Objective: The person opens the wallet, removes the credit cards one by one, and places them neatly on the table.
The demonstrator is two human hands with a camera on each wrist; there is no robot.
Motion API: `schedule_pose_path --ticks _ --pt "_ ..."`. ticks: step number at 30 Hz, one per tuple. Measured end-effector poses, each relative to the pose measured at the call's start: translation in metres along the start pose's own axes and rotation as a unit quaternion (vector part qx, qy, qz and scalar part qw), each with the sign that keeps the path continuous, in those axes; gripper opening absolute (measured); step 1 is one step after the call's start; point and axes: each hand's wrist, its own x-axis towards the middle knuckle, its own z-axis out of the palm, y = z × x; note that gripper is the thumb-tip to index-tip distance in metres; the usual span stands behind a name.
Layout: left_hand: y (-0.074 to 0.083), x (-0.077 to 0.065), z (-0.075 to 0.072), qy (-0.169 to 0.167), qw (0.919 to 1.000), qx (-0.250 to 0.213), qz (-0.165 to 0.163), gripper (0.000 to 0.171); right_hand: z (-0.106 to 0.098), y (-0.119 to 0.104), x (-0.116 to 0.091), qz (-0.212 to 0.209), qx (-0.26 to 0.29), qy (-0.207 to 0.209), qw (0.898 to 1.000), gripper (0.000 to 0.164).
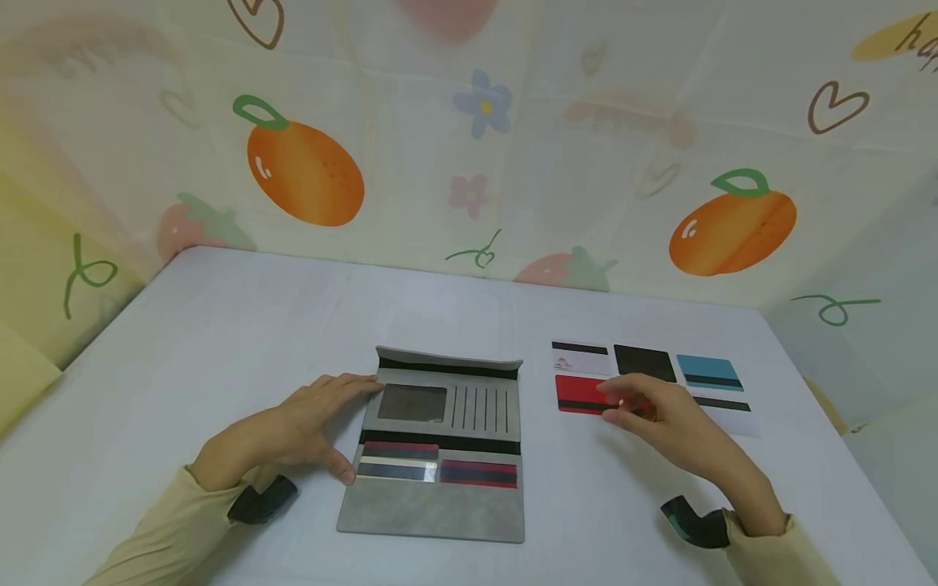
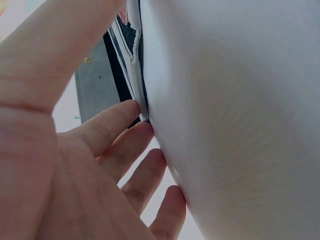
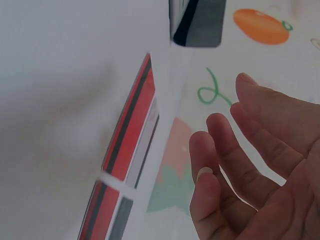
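A grey wallet [image 1: 432, 514] lies unfolded on the table, with several card slots and a dark window pocket. Striped cards sit in its lower slots, including a red one [image 1: 479, 474] at right. My left hand [image 1: 293, 427] rests at the wallet's left edge, fingertips by the upper part and thumb lower down. To the right, my right hand [image 1: 674, 415] hovers over the loose cards, fingers bent and nothing between them. Nearest its fingertips is a red card [image 1: 575, 392] with a black stripe. Another red card [image 3: 101, 212] is partly hidden beneath this hand in the head view.
Behind the red cards lie a white card [image 1: 582, 360], a black card [image 1: 645, 363] and a blue card [image 1: 707, 370]. A second white card [image 1: 733, 420] lies front right. The white table [image 1: 293, 309] ends at a fruit-printed cloth [image 1: 410, 81].
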Motion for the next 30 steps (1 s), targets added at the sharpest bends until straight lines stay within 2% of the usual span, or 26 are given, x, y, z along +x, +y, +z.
schedule_pose_path --ticks 8,17,30 --pt "0.000 0.000 0.000 0.000 1.0000 -0.002 0.002 0.111 0.015 -0.013 0.005 -0.042 0.020 -0.004 0.999 0.026" --pt "-0.001 0.000 0.000 0.004 1.0000 -0.003 0.007 0.111 0.030 -0.030 0.014 -0.046 0.019 -0.035 0.998 0.029" --pt "-0.001 0.000 0.000 0.006 0.9999 0.001 0.009 0.111 0.059 -0.053 0.022 -0.074 0.059 -0.108 0.990 0.031"
